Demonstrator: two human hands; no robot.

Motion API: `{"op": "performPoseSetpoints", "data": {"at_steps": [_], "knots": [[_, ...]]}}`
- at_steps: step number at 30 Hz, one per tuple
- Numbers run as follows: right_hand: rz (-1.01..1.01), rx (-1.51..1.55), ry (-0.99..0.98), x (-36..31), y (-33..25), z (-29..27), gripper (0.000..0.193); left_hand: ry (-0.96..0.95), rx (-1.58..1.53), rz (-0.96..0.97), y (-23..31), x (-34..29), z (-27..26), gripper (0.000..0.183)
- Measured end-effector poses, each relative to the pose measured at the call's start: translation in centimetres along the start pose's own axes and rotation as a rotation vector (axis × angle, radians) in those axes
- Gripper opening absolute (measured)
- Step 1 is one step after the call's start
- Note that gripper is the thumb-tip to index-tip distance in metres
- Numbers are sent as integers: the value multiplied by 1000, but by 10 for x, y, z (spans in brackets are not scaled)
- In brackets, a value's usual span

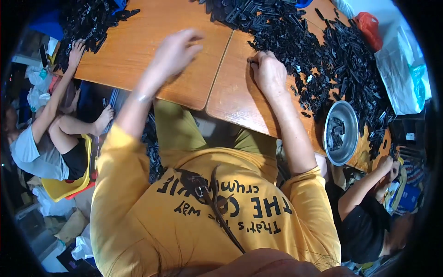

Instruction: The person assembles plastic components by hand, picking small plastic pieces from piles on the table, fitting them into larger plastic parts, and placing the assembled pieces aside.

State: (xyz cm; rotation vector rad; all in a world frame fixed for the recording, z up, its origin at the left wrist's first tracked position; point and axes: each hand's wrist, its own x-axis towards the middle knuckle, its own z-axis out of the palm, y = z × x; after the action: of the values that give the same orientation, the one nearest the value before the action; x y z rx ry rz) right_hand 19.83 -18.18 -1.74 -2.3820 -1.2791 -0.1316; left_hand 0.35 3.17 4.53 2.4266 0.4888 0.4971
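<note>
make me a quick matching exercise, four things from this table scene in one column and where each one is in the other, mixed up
Things:
1. left hand
2. right hand
3. metal bowl
4. pile of black plastic parts

Places:
A. by the table's right edge, a few black parts inside
B. spread across the table's far right
C. raised above the table, blurred
D. fist resting on the table at the pile's edge

Pairs: 1-C, 2-D, 3-A, 4-B

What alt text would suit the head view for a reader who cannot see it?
A person in a yellow shirt works at a wooden table: the right hand rests fisted at the edge of a heap of small black plastic parts, the left hand is raised, blurred. A metal bowl holds a few parts.
</note>
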Motion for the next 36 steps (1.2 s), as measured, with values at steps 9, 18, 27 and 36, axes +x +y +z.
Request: {"op": "performPoseSetpoints", "data": {"at_steps": [9, 18, 27, 36], "knots": [[-100, 151, 87, -20, -7, -5, 10, 168, 479, 473, -15, 140, 108, 41], [-98, 208, 103, -22, -8, -2, 10, 210, 380, 543, -2, 75, 95, 40], [-55, 286, 44, -28, -16, 0, 18, 109, 216, 466, -6, 64, 84, 38], [1, 369, -1, -31, -17, -3, 21, 39, 245, 430, -3, 71, 75, 31]]}}
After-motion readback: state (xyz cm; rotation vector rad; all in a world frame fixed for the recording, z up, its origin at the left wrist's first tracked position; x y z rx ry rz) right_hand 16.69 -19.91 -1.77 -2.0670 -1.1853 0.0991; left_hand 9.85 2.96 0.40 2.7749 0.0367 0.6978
